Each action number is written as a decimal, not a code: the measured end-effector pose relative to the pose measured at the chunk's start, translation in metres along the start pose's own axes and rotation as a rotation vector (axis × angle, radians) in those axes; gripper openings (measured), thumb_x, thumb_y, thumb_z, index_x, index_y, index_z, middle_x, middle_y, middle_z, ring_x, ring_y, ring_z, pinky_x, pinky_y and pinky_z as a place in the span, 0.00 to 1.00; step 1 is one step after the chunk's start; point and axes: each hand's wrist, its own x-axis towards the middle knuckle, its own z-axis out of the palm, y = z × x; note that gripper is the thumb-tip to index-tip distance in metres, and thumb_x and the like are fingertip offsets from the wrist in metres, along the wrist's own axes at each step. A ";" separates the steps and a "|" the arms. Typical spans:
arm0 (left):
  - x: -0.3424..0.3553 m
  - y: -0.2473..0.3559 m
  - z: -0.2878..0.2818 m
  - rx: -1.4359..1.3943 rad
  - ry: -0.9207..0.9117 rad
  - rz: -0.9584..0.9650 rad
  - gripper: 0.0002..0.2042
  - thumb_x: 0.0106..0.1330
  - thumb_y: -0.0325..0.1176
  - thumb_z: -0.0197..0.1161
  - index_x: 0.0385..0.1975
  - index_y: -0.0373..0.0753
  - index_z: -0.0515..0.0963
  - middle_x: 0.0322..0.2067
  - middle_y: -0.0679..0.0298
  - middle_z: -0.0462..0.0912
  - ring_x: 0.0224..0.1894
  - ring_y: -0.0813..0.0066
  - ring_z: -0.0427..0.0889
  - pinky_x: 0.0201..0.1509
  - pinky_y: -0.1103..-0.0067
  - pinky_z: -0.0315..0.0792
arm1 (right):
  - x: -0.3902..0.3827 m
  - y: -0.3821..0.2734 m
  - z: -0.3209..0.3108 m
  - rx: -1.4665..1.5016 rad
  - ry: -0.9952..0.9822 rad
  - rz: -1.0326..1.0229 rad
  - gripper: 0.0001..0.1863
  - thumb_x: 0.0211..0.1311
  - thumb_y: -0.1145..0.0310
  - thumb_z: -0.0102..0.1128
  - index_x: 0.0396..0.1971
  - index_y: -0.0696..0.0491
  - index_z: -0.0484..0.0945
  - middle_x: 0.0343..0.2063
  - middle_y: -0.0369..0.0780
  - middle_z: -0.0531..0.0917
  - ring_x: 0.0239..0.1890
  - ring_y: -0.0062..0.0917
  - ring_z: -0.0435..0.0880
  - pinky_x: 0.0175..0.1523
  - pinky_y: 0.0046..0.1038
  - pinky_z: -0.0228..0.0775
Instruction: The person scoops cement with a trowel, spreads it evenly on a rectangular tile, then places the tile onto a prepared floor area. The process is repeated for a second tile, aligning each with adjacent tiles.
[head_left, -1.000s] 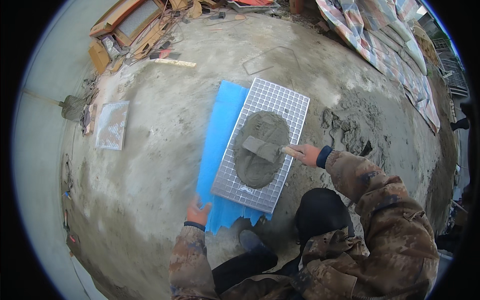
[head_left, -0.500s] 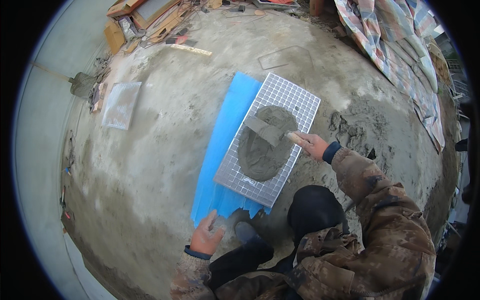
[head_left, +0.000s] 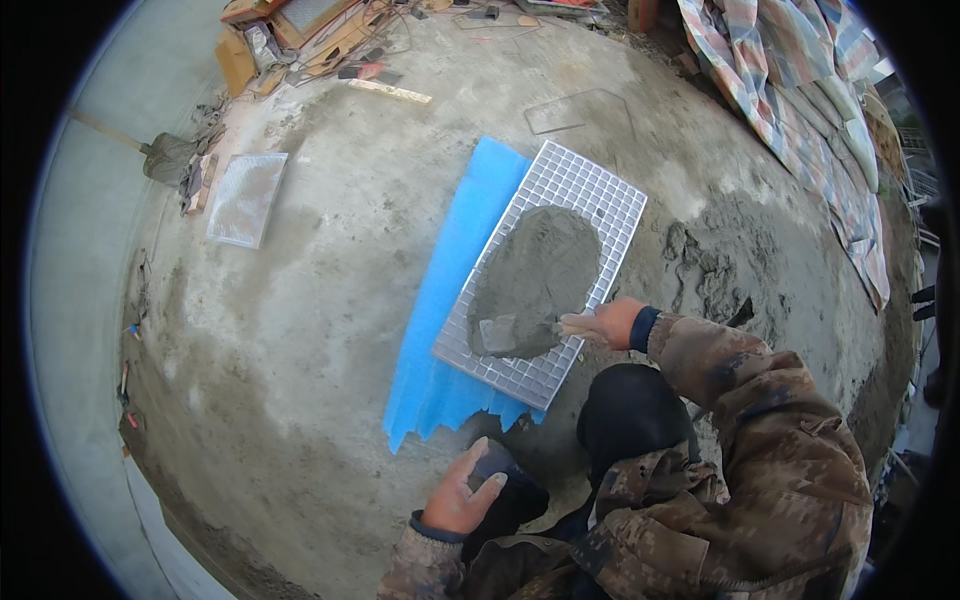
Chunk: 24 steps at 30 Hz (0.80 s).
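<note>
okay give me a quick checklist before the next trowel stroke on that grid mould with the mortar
1. Right hand grips the trowel handle: ok.
2. Trowel blade rests on the mortar: ok.
3. Grid mould lies fully on the blue sheet: not ok, its right side overhangs onto the concrete.
4. All cells filled: not ok, outer cells bare.
5. Left hand clear of the mould: ok, down by the knee.
6. Mortar wetness: cannot tell.

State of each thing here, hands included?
Grid mould: flat on the blue sheet, partly covered.
Mortar: wet heap on the grid.
Trowel: blade in the mortar.
Blue sheet: spread out, near edge torn.
Right hand: gripping the trowel.
Left hand: empty, on the knee.
</note>
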 end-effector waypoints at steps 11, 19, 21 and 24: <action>0.006 -0.025 -0.016 0.066 -0.059 -0.134 0.33 0.66 0.33 0.65 0.68 0.29 0.60 0.59 0.45 0.74 0.63 0.60 0.73 0.66 0.70 0.67 | -0.022 0.017 0.068 0.435 0.212 -0.173 0.28 0.73 0.57 0.50 0.71 0.37 0.60 0.54 0.50 0.79 0.41 0.51 0.82 0.51 0.44 0.75; 0.014 -0.025 -0.020 -0.007 -0.097 -0.173 0.33 0.66 0.35 0.64 0.69 0.30 0.60 0.59 0.44 0.74 0.62 0.60 0.75 0.66 0.70 0.67 | -0.023 0.049 0.030 -0.257 0.379 0.160 0.29 0.71 0.58 0.53 0.70 0.24 0.59 0.28 0.41 0.78 0.28 0.40 0.82 0.32 0.40 0.75; 0.013 -0.026 -0.019 -0.038 -0.100 -0.200 0.33 0.67 0.35 0.64 0.69 0.29 0.59 0.59 0.44 0.74 0.62 0.60 0.74 0.67 0.70 0.67 | -0.004 0.056 0.038 -0.139 0.544 0.373 0.28 0.71 0.58 0.53 0.70 0.28 0.62 0.28 0.41 0.79 0.25 0.39 0.80 0.30 0.40 0.74; 0.011 -0.025 -0.022 -0.034 -0.107 -0.204 0.33 0.67 0.35 0.64 0.69 0.29 0.59 0.59 0.44 0.74 0.62 0.61 0.74 0.67 0.70 0.67 | 0.033 0.053 0.040 0.408 0.985 0.148 0.27 0.72 0.59 0.51 0.70 0.42 0.63 0.34 0.48 0.82 0.29 0.38 0.83 0.34 0.34 0.74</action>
